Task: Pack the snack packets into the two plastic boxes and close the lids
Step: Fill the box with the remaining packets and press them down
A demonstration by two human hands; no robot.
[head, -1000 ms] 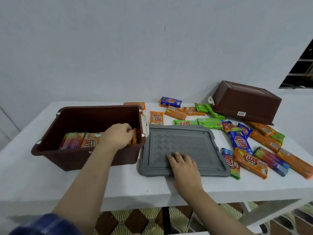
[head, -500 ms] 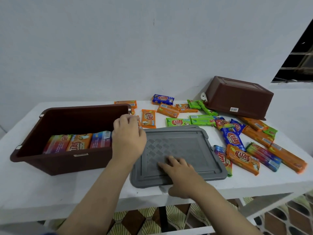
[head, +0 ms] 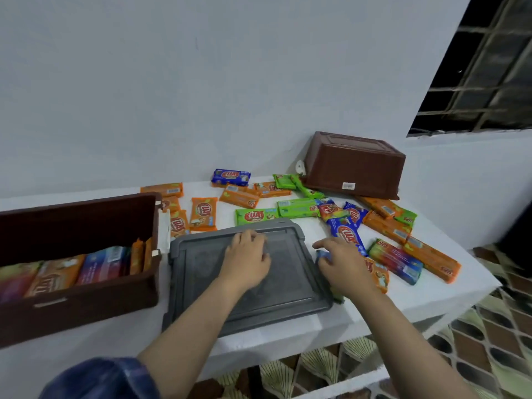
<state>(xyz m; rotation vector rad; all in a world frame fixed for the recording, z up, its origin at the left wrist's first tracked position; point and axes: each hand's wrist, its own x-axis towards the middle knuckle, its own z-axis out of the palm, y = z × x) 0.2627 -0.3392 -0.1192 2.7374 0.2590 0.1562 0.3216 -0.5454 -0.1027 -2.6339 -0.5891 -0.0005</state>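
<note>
The left hand (head: 247,262) lies flat and empty on the grey lid (head: 247,283). The right hand (head: 342,263) hangs at the lid's right edge, fingers loosely curled over a blue packet (head: 347,234) whose long axis runs away from it; whether it grips is unclear. Loose packets lie beyond, nearer the right hand. The open box (head: 80,272) sits left.

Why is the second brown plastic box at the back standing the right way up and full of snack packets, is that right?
Not quite. In the head view the second brown plastic box at the back is turned upside down, bottom facing up, so nothing has been packed into it. The packed snack packets are in the open brown plastic box on the left.
</note>
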